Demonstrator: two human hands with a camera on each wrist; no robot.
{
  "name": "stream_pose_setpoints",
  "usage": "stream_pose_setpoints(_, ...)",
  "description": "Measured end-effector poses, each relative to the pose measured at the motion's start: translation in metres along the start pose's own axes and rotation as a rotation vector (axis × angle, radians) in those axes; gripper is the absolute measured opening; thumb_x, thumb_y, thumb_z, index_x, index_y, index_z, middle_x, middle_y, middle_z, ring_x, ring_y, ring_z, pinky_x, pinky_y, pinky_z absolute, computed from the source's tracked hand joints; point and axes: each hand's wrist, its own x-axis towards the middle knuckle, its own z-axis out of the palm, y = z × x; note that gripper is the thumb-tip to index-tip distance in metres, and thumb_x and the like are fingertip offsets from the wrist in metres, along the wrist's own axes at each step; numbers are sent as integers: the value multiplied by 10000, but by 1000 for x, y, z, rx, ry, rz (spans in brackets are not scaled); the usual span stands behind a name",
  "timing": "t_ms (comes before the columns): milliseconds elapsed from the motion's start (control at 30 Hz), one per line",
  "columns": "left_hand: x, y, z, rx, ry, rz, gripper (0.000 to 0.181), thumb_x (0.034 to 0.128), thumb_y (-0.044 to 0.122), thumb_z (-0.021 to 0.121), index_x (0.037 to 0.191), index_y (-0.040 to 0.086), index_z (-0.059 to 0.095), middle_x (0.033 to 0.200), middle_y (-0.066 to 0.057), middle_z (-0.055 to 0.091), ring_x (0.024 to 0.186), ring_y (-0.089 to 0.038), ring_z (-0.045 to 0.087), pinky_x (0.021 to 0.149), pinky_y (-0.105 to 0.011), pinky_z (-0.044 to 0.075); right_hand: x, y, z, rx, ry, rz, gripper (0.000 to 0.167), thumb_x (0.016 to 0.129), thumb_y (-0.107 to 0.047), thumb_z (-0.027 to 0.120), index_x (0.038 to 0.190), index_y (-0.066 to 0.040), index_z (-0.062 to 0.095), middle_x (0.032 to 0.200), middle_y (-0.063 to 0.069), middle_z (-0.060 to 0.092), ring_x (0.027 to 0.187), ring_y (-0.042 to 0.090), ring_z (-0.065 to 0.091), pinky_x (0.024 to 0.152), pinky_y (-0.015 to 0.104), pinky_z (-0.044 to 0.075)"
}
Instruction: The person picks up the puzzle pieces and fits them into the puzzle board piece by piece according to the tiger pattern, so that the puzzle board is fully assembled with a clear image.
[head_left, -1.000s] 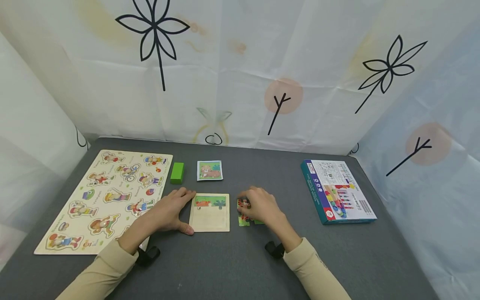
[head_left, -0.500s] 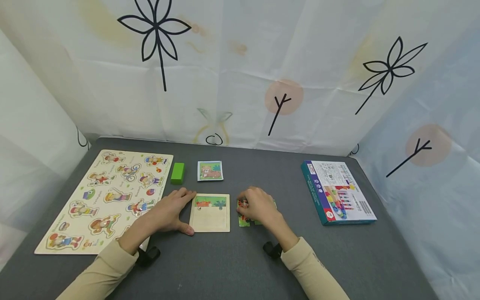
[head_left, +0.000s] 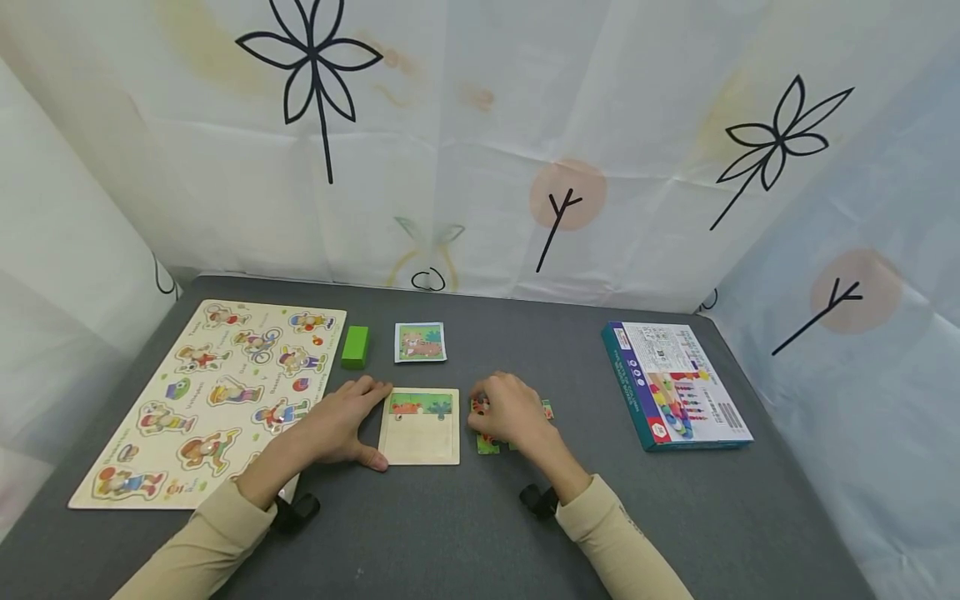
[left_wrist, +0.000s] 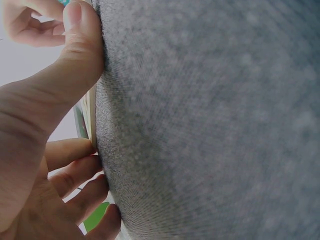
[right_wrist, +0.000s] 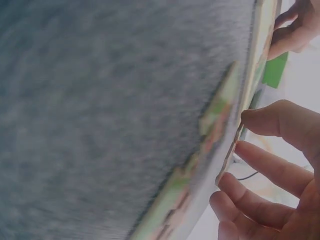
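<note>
A square wooden puzzle board (head_left: 420,442) lies in the middle of the table, with picture pieces along its upper part. My left hand (head_left: 345,421) rests at the board's left side in the head view. Its thumb touches the lower left corner, and the other fingertips are by the upper left corner. Right of the board, my right hand (head_left: 513,408) pinches a thin puzzle piece (right_wrist: 229,157), seen edge-on in the right wrist view between thumb and fingers. Other puzzle pieces (head_left: 487,445) lie below that hand, which partly hides them.
A small picture card (head_left: 420,342) and a green block (head_left: 355,347) lie behind the board. To the left lies a large figure puzzle (head_left: 176,417). A flat box (head_left: 678,387) is at the right. Patterned cloth (head_left: 480,125) hangs behind the table.
The right hand has shifted slightly left with the puzzle piece, showing more of the pieces at its right. The left hand and the board stay where they were.
</note>
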Motion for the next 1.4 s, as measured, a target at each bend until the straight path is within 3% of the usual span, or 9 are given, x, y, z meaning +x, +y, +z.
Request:
stream_pose_setpoints(100, 0, 0, 0, -1, 1, 1, 1101, 656, 567, 911, 1485, -20, 487, 1388, -195, 550, 1225, -350, 557, 1006, -556, 490, 0, -5, -2, 13, 19, -19, 278, 840, -131, 739, 1108, -80, 794, 974, 122, 718, 620, 123, 394, 470, 246, 265)
stream_pose_setpoints(300, 0, 0, 0, -1, 0, -2, 1106, 653, 576, 909, 1485, -19, 488, 1385, -193, 551, 1227, -349, 557, 1010, -554, 490, 1, -18, -3, 45, 28, -63, 282, 834, -117, 729, 1106, -78, 791, 989, 122, 708, 704, 156, 454, 495, 249, 289)
stream_pose_setpoints(700, 0, -2, 1, -10, 0, 0, 1116, 651, 593, 900, 1482, -29, 489, 1370, -197, 553, 1214, -351, 560, 1006, -552, 491, 13, -56, 10, 3, -31, -117, 260, 831, -166, 739, 1081, -131, 801, 899, 49, 670, 734, 120, 483, 519, 232, 344)
stream_pose_setpoints(1100, -2, -2, 1, 5, 46, 47, 1124, 644, 623, 883, 1463, -47, 504, 1325, -193, 571, 1165, -344, 571, 954, -523, 503, 22, -79, 26, -72, -90, -147, 256, 849, -245, 773, 1098, -190, 793, 1024, 11, 713, 961, 176, 648, 617, 266, 444)
stream_pose_setpoints(1400, -2, -3, 2, 7, 56, 52, 1119, 636, 614, 893, 1453, -50, 514, 1332, -194, 577, 1177, -348, 575, 960, -528, 506, 25, -84, 32, -94, -99, -156, 247, 848, -246, 789, 1089, -191, 792, 1023, 24, 718, 973, 213, 668, 634, 278, 477)
